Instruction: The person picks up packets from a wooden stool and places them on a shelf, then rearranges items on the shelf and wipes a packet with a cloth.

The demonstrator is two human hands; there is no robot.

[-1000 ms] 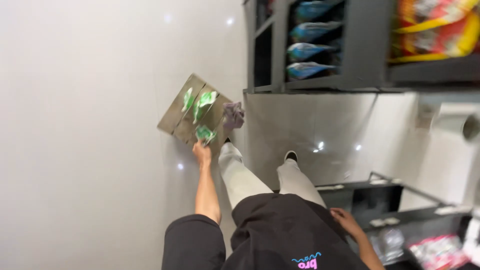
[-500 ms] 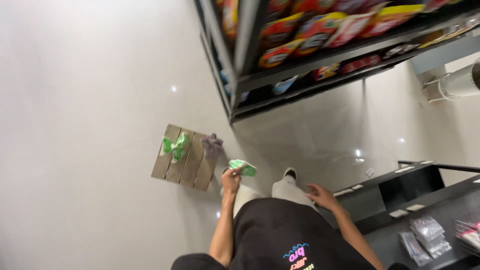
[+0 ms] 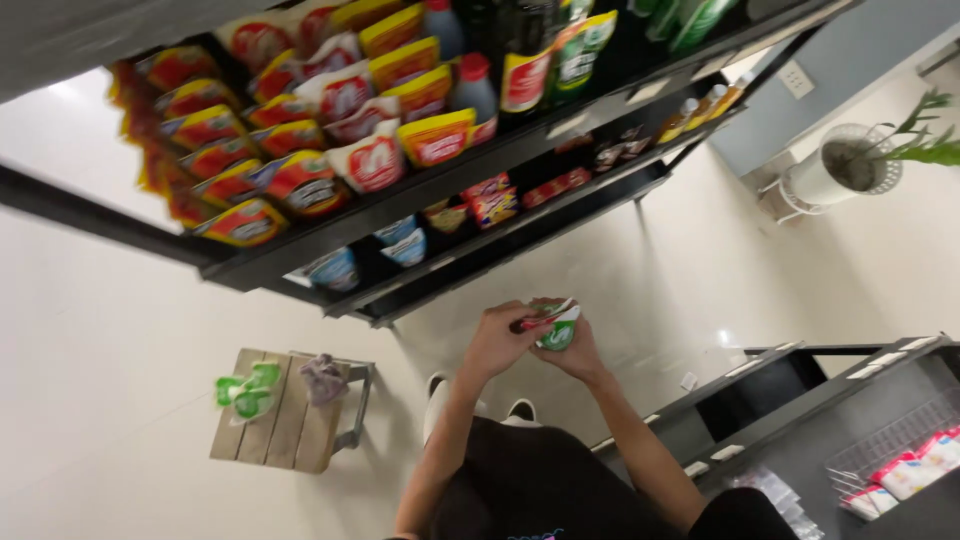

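Left hand (image 3: 497, 343) and right hand (image 3: 572, 352) both clasp green-white pouch (image 3: 553, 326) before chest, below dark shelf (image 3: 420, 200). More green pouches (image 3: 245, 393) lie on wooden crate (image 3: 285, 432) near floor. Best to keep both grips firm, pouch upright, level with shelf row before letting go.

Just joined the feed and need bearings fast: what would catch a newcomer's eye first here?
The two hands, left and right, meet mid-frame around a green-and-white pouch. Above them runs a dark shelf rack crowded with red-and-yellow pouches and bottles. Lower left, a small wooden crate on the floor carries more green pouches and a grey cloth.
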